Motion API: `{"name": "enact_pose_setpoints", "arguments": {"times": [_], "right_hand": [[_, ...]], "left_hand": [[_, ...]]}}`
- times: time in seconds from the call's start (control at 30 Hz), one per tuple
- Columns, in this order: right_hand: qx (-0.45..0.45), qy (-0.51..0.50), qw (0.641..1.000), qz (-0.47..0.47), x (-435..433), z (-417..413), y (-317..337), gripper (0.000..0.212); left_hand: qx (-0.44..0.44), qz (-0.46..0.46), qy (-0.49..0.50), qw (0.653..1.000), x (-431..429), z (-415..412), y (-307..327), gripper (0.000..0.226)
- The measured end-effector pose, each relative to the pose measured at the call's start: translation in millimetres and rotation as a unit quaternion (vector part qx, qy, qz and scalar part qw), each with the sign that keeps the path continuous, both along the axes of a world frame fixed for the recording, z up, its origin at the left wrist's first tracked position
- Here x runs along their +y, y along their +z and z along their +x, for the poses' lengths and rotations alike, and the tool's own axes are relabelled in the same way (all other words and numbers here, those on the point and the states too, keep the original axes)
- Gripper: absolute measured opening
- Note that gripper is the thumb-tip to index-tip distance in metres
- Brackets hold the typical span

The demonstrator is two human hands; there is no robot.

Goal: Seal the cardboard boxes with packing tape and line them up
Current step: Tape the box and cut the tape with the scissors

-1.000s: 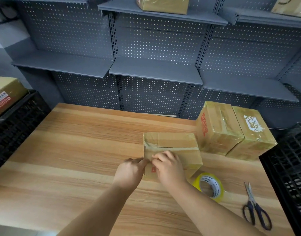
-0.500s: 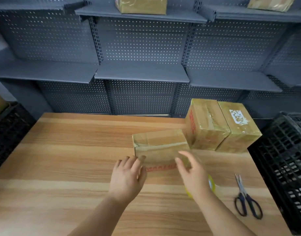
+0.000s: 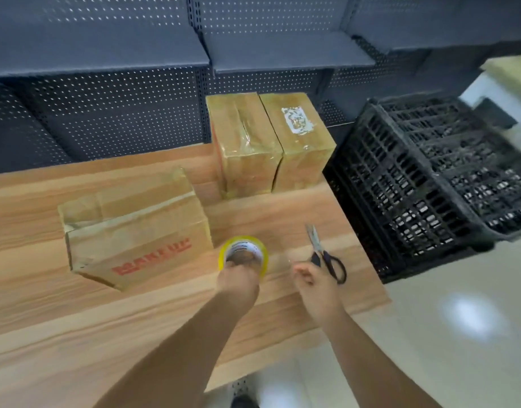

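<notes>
Now, left hand [image 3: 238, 279]: it grips the near rim of the tape roll [image 3: 243, 254]; its fingers curl over the rim, and their tips are hidden behind the hand.
Right hand [image 3: 316, 285]: just right of the roll, with its fingers [image 3: 300, 270] loosely bent towards it. A faint sheen between hand and roll may be a drawn-out strip, but the blur leaves it unclear whether anything is pinched.
Tape roll: yellow-edged, on the table [image 3: 76, 319] near the front-right corner, just right of the red-lettered box [image 3: 135, 228].
Scissors [image 3: 327, 256]: flat on the table, touching or just beyond the right hand, blades pointing away.
Red-lettered box: lies askew, with neither hand on it. It has some tape on top, but its near-left corner looks loose, so it probably needs more sealing.
Taped boxes: one [image 3: 247, 145] and another [image 3: 297, 136] stand touching, side by side at the far edge of the table. They are glossy with tape and look finished.
Crate [image 3: 430, 178]: black plastic, beside the table on the right.
Shelves [image 3: 106, 54]: grey, on perforated panels, behind everything.
Step in hand: most likely getting a fresh length of tape for the red-lettered box.
Next move calls for: freeing the tape's end, steadying the roll while pulling, then laying the strip along the loose seam; the scissors are close by for the cut.
</notes>
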State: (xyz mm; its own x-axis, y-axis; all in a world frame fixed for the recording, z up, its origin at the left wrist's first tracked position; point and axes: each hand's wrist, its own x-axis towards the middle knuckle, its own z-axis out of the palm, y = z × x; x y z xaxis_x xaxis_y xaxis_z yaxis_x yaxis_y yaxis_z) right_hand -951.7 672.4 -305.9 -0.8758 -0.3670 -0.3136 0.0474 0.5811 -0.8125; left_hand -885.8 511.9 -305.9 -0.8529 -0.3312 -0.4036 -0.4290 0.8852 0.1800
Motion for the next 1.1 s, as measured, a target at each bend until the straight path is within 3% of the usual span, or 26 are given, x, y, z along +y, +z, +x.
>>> {"name": "enact_pose_setpoints", "arguments": {"times": [0.1, 0.17, 0.2, 0.27, 0.4, 0.53, 0.73, 0.8, 0.87, 1.0, 1.1], "right_hand": [[-0.057, 0.072, 0.996, -0.010, -6.0, -6.2, 10.6, 0.047], [-0.101, 0.125, 0.987, -0.021, -16.8, -10.5, 25.5, 0.069], [-0.110, 0.143, 0.983, -0.022, -24.0, -10.7, 33.2, 0.071], [-0.108, 0.164, 0.980, -0.018, -40.9, -6.9, 49.1, 0.055], [-0.062, 0.181, 0.980, -0.051, -67.1, 11.5, 75.2, 0.034], [-0.004, 0.185, 0.978, -0.093, -81.1, 29.5, 96.6, 0.012], [0.023, 0.224, 0.971, -0.075, -104.4, 62.0, 126.2, 0.014], [0.053, 0.225, 0.971, -0.067, -112.9, 76.9, 136.0, 0.015], [0.106, 0.239, 0.965, -0.032, -121.2, 96.2, 146.8, 0.005], [0.219, 0.296, 0.930, 0.012, -136.9, 138.1, 155.0, 0.012], [0.273, 0.344, 0.898, -0.032, -143.9, 166.9, 157.1, 0.010]], "left_hand": [[0.071, 0.111, 0.049, 0.990, -12.6, 11.9, 6.0, 0.046], [0.110, 0.199, 0.094, 0.969, -15.9, 22.4, 23.5, 0.016], [0.118, 0.232, 0.119, 0.958, -16.8, 28.7, 32.4, 0.015], [0.125, 0.273, 0.155, 0.941, -20.7, 41.8, 47.2, 0.036], [0.123, 0.295, 0.176, 0.931, -37.5, 74.3, 70.2, 0.025], [0.138, 0.302, 0.199, 0.922, -47.9, 102.7, 96.4, 0.031], [0.158, 0.334, 0.185, 0.911, -58.7, 149.1, 127.1, 0.020], [0.175, 0.366, 0.195, 0.893, -60.0, 168.3, 132.5, 0.032], [0.200, 0.339, 0.213, 0.894, -59.8, 189.2, 136.2, 0.041], [0.264, 0.256, 0.255, 0.895, -57.4, 229.9, 140.2, 0.021], [0.268, 0.276, 0.349, 0.854, -66.3, 252.5, 131.7, 0.024]]}}
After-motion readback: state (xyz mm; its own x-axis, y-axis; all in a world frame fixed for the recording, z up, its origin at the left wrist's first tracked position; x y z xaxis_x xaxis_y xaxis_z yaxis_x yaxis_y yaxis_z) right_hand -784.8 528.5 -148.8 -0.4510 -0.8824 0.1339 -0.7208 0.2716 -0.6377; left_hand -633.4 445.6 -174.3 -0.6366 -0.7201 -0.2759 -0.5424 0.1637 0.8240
